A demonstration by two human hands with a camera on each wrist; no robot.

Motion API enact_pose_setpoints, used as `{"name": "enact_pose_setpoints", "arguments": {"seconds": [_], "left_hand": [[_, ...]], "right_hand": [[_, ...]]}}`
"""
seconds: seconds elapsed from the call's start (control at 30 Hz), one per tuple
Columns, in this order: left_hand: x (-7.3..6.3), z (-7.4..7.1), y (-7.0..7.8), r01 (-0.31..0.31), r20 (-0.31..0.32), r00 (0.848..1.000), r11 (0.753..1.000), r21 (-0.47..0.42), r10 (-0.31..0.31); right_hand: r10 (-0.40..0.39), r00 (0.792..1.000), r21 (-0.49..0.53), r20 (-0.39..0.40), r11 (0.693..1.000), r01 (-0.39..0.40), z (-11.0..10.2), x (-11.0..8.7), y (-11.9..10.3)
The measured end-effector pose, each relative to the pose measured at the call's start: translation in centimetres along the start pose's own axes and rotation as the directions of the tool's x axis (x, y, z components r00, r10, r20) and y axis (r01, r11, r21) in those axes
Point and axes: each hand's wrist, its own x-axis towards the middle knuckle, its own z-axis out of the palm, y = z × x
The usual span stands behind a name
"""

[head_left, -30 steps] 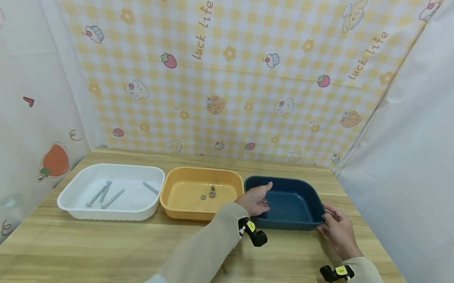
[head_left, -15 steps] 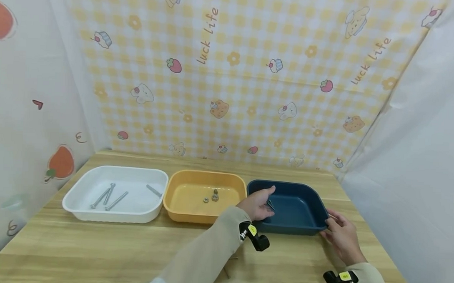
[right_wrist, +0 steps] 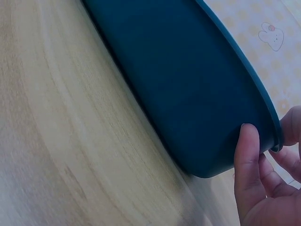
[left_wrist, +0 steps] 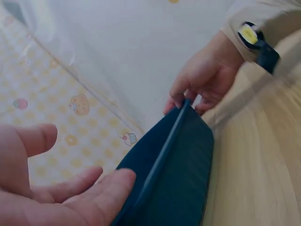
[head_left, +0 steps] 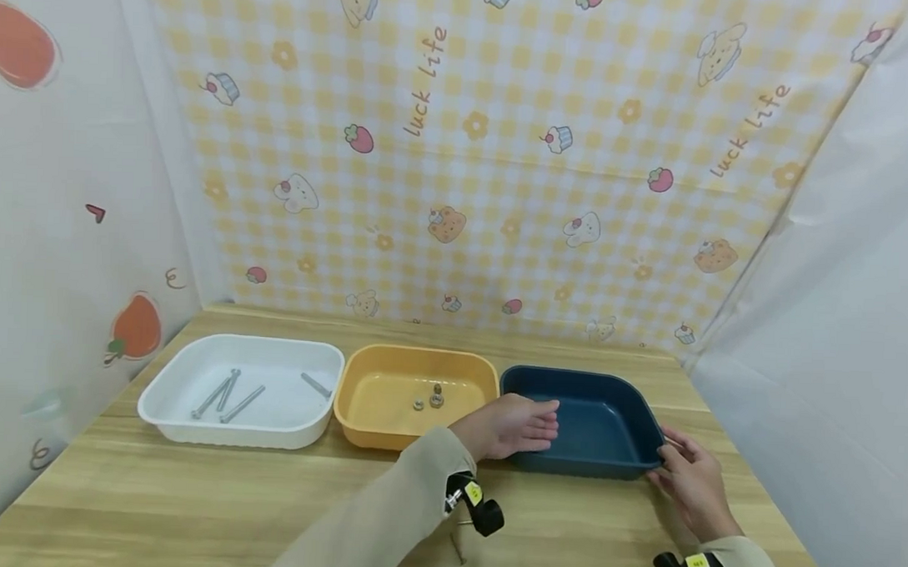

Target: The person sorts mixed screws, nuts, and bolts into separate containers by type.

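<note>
A dark blue tray (head_left: 599, 422) stands on the wooden table. My right hand (head_left: 691, 484) grips its right front corner, pinching the rim between thumb and fingers, as the right wrist view also shows. Over the left end of the tray is my left hand (head_left: 517, 426), fingers extended, palm turned toward the tray. In the left wrist view that hand's fingers (left_wrist: 101, 195) are spread apart near the blue rim, with nothing between them. The left hand hides part of the tray's left end.
A yellow tray (head_left: 418, 441) with several nuts (head_left: 436, 400) stands left of the blue one. Farther left, a white tray (head_left: 231, 435) holds several long bolts (head_left: 243, 404). A loose screw (head_left: 457, 549) lies on the table (head_left: 565, 529) near the left sleeve. A patterned cloth (head_left: 502, 193) hangs behind.
Small metal pieces seen at the left hand's fingers earlier no longer show there. The left hand has turned and straightened its fingers. The right hand keeps its grip on the blue tray.
</note>
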Motion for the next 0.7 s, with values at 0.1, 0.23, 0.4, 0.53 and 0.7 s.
{"name": "enact_pose_setpoints", "arguments": {"seconds": [0.1, 0.23, 0.4, 0.53, 0.7], "left_hand": [[-1.4, -0.4, -0.3, -0.04, 0.035, 0.999, 0.978, 0.205, 0.034], [-3.6, -1.0, -1.0, -0.108, 0.09, 0.993, 0.843, 0.527, 0.071], [-6.1, -1.5, -1.7, -0.139, 0.138, 0.99, 0.5, 0.855, 0.038], [-7.3, -1.8, -2.3, -0.142, 0.157, 0.987, 0.296, 0.945, -0.027], [-8.0, -2.3, -2.7, -0.128, 0.14, 0.989, 0.184, 0.975, -0.056]], "right_hand": [[-0.004, 1.0, 0.007, -0.011, 1.0, 0.004, 0.0, -0.1, 0.0], [-0.017, 1.0, 0.008, -0.006, 1.0, 0.017, 0.1, -0.2, -0.1], [-0.015, 1.0, -0.015, 0.015, 1.0, 0.016, 0.2, -0.3, -0.2], [-0.016, 1.0, -0.018, 0.02, 1.0, 0.016, 0.1, -0.2, -0.2], [-0.018, 1.0, -0.018, 0.019, 1.0, 0.018, 0.1, 0.0, -0.3]]}}
